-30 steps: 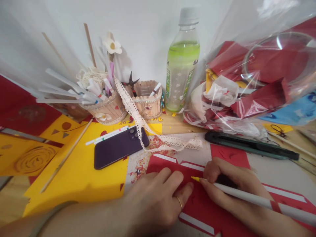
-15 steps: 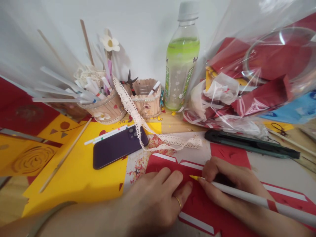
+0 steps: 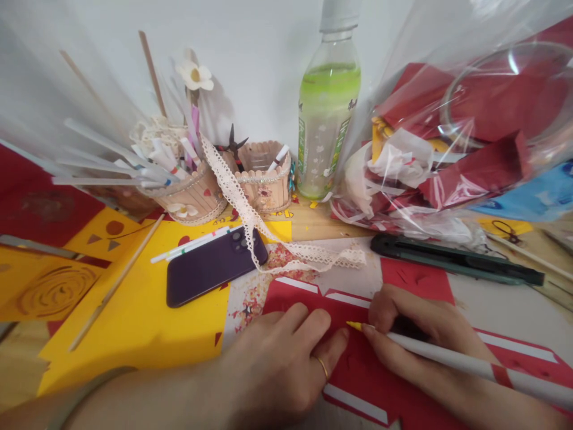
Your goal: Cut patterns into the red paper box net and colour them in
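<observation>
A piece of red paper [image 3: 371,376] with white strips along its edges lies in front of me. My left hand [image 3: 286,352], with a gold ring on one finger, rests on it, fingers bent and pressing the paper down. Between the fingertips of my right hand [image 3: 416,340] is a white felt-tip pen [image 3: 452,356] with a yellow tip and a red band. Its tip points left, at or just above the red paper, close to my left fingers. I cannot tell whether it touches.
Behind my hands lie a dark purple phone [image 3: 210,269], lace ribbon [image 3: 313,254] and a dark green utility knife [image 3: 456,260]. Along the wall stand a holder of pens [image 3: 183,191], a wooden box [image 3: 264,191], a bottle [image 3: 329,119] and a clear plastic bag [image 3: 470,161]. Yellow paper [image 3: 147,322] spreads left.
The pen tip has shifted very slightly to the right. My left hand stays in place on the red paper. The view has moved a little.
</observation>
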The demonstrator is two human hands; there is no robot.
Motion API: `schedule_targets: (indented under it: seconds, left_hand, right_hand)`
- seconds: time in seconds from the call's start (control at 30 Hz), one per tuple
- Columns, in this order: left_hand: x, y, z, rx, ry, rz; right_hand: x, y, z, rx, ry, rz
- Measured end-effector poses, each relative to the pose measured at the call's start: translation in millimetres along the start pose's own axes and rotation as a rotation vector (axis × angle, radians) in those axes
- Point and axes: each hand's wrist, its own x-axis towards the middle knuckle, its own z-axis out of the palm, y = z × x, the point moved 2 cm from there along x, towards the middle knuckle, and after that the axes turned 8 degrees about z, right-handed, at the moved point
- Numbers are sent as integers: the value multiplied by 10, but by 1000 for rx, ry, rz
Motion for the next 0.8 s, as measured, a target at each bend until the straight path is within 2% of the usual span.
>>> schedule_targets:
  seconds: [0.3, 0.57, 0.8]
  left_hand:
    - [18, -13, -6, -7, 12, 6]
    - [12, -3, -13, 10, 29, 3]
    - [2, -2, -8, 20, -31, 16]
  right_hand:
    - [-26, 15, -16, -8, 1, 4]
    - [6, 3, 19, 51, -46, 70]
    - [-31, 1, -7, 36, -35, 67]
